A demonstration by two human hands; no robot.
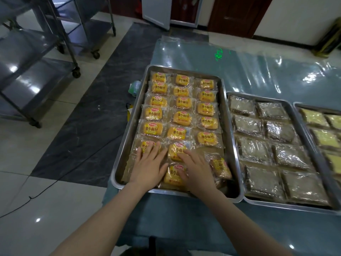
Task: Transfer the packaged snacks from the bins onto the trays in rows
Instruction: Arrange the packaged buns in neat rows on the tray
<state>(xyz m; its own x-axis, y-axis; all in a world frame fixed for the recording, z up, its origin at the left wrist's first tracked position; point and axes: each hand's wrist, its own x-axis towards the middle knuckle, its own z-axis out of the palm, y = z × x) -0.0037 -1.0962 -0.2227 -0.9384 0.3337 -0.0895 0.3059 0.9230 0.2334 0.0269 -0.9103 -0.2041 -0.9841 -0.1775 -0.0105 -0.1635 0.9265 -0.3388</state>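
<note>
Step judged: squaring up the near rows. Left hand [149,163] lies flat, fingers straight and spread, pressing packs in the left column. Right hand [195,167] is likewise flat, grasping nothing, on two middle-column packs. Snacks [181,118] fill the steel tray [130,130] in three columns running away from the fingertips; bins not in view. One pack [220,168] just right of the right hand sits skewed. Advice: slide with flat palms, no pinching. The clear film looks slick and crinkly with overlapping edges, and the buns are rounded and probably soft. Skewed pack needs turning square.
</note>
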